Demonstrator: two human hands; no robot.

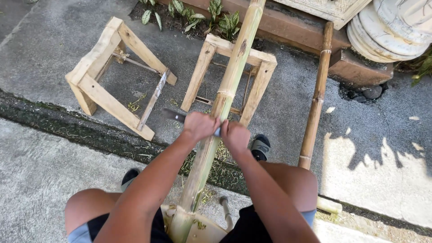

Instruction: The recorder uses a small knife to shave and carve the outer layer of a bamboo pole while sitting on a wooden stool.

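Scraping of a long pale green-yellow bamboo pole point(225, 90) is judged to be the step in hand. A dark flat metal blade point(173, 115) is laid crosswise on the pole and gripped at both ends: the left hand point(199, 126) is closed around the blade on the near-left side of the pole, the right hand point(235, 135) is closed around its other end, just right of the pole. Both grips are clamped on the blade; only the left tip of the blade shows beyond the left grip, and the stretch between the hands is mostly hidden.

The pole is seen running from between the knees, under the grips, up and away over a small open-framed stool of rough pale timber point(229, 81), on which it appears to rest. Its near end is set against a pale wooden piece at the lap; how it is held there cannot be told.

Materials noted: bamboo smooth, round, ringed with nodes, with a dark blotch above the grips; skin below the grips looks paler and duller. Fine straw-coloured shavings point(220, 155) are strewn on the rough grey concrete floor point(54, 45) beneath the grips.

Left of the grips, a second timber-framed stool point(112, 76) lies tipped over. Right of the grips, a thinner brown bamboo stick point(317, 94) is leaned against a reddish-brown step.

Next move, as judged: blade kept square to the pole, even pressure from both hands, edge held shallow so that the skin is shaved and the wall not gouged.
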